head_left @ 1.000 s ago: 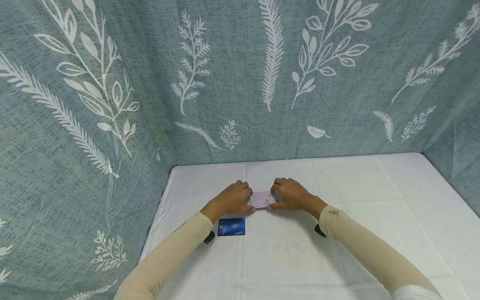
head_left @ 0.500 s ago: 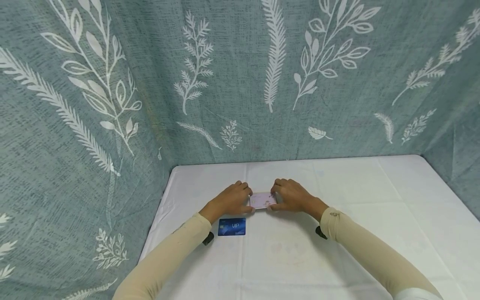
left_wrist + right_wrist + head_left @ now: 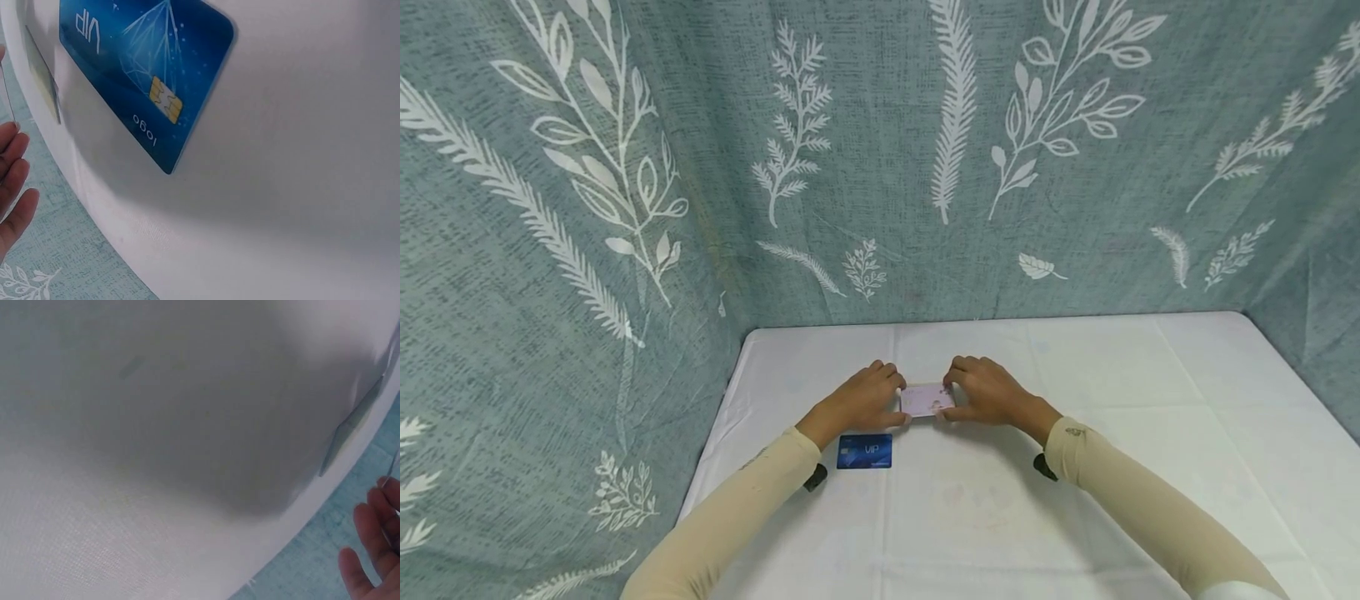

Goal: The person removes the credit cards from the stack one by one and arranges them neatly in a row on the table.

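A pale pink card with small dark print is stretched between both hands. My left hand pinches its left end between thumb and fingers, and my right hand pinches the right end the same way. In the left wrist view, only fingers and a thin card edge show at the left border. The right wrist view has fingers at the lower right. Beneath the raised card, a flat yellowish-green card lies on the table, concealed in the head view. Close to my left wrist rests a blue VIP card with a gold chip.
A white cloth covers the table, whose far edge runs just beyond the hands. Behind and to the left hangs a blue-green curtain with white leaf prints. Dark wrist cameras sit under the beige sleeves.
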`<state>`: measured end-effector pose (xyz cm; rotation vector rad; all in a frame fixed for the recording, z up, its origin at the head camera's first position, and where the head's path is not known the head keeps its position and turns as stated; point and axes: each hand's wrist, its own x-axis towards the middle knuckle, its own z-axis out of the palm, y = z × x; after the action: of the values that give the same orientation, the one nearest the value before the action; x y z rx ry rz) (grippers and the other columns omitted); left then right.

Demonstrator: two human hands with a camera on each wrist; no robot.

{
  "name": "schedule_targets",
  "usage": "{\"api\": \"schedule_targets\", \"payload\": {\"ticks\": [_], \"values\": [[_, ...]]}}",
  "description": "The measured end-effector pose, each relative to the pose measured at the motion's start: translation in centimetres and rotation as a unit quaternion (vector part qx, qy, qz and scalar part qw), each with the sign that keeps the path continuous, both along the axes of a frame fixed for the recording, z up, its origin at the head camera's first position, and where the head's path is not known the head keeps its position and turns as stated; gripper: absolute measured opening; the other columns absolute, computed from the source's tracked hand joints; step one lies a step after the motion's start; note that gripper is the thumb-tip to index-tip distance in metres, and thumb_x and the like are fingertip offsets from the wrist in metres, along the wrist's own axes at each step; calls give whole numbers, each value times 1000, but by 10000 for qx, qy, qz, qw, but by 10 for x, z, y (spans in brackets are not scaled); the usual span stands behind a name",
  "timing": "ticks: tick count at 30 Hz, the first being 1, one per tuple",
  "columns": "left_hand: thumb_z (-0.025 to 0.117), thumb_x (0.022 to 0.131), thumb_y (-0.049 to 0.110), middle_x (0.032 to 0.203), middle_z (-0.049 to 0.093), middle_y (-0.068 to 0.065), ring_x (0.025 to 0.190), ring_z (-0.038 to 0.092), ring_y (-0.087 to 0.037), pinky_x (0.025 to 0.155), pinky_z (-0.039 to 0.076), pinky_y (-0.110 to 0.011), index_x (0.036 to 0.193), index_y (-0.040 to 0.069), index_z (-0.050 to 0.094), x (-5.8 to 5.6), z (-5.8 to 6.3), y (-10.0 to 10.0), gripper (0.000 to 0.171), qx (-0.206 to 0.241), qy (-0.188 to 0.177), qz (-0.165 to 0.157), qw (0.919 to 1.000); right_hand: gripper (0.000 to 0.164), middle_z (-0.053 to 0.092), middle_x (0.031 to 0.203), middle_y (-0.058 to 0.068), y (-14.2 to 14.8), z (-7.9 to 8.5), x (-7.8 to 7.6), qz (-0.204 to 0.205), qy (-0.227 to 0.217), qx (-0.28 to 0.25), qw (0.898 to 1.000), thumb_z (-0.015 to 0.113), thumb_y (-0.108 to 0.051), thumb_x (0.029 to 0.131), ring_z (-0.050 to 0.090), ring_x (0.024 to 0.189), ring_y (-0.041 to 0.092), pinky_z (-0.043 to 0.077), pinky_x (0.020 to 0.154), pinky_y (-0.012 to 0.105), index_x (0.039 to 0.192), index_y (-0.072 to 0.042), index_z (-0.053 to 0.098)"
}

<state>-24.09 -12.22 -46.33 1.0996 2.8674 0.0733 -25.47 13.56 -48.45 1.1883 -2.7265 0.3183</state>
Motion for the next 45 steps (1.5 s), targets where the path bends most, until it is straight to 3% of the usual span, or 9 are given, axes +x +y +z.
{"api": "schedule_targets", "payload": {"ticks": [5, 14, 30, 45], "values": [[70, 90, 50, 121, 63, -8, 107, 57, -22, 96, 50, -38, 125, 6, 65, 3, 2, 0, 56, 49, -79, 85, 9999, 47, 65, 105, 3, 0, 2, 3, 8, -17, -26, 10000, 78, -51, 82, 61, 89, 18, 52, 79, 39, 105, -10, 72], [71, 90, 49, 120, 63, -9, 106, 57, -23, 94, 50, -38, 124, 5, 64, 7, 3, -1, 56, 137, 152, 4, 9998, 47, 65, 104, 4, 0, 3, 8, 12, 146, -93, 9998, 79, -49, 81, 62, 89, 19, 53, 79, 39, 105, -10, 73], [72, 90, 47, 120, 62, -8, 106, 56, -23, 95, 49, -38, 125, 5, 63, 14, 5, -1, 55, 400, 45, 14, 9992, 46, 65, 102, 3, 4, 6, 13, 65, 241, -154, 9996, 80, -51, 81, 60, 85, 17, 52, 75, 37, 104, -11, 73], [73, 89, 47, 122, 63, -7, 105, 55, -20, 94, 49, -36, 125, 6, 63, 28, 5, -4, 55, 526, 4, 72, 9986, 47, 64, 101, 1, 3, 7, 25, 43, 173, -139, 9997, 79, -53, 80, 59, 84, 15, 52, 75, 36, 103, -13, 72]]}}
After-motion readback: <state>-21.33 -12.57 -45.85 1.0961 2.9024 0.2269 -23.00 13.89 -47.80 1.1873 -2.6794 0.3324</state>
